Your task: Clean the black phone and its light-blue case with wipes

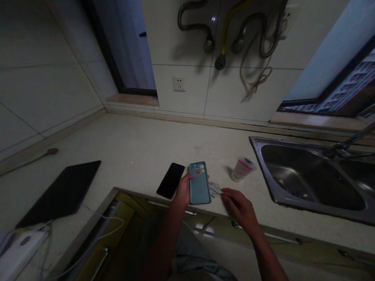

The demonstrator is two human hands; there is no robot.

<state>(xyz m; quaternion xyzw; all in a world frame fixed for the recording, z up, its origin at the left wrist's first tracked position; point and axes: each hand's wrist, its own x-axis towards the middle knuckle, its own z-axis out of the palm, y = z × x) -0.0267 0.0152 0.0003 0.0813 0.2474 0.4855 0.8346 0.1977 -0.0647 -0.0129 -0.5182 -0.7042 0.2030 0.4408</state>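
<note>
My left hand grips the left edge of a teal phone case, thumb over its inner side. The case has cut-outs for the camera near its top, and a small reddish spot shows there. My right hand is closed, fingertips pinched on a thin dark stick-like thing pointing left towards the case; its exact kind is too small to tell. A small clear plastic piece lies just behind it. Left of the case, a black phone lies flat on the counter.
A plastic cup with red print stands beside the steel sink on the right. The pale counter runs along the wall. On the left are a black flat panel, a white cable and a white box.
</note>
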